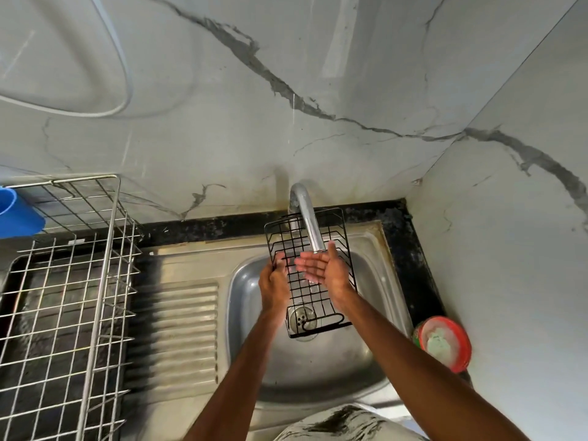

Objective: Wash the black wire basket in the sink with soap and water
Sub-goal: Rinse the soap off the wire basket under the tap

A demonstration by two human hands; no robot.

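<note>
The black wire basket (313,302) is held tilted over the steel sink (359,354), its far end up against the tap (307,214). My left hand (274,283) grips the basket's left edge. My right hand (324,265) is cupped with straight fingers under the tap's spout, in front of the basket's grid, palm up. A thin stream of water runs from the spout past my right palm toward the drain (302,319), which shows through the basket's wires.
A red tub of soap paste (445,342) sits on the black counter at the sink's right corner. The ribbed drainboard (178,332) lies left of the bowl. A large steel wire rack (63,281) stands at left, a blue container (16,214) behind it. Marble walls close the back and right.
</note>
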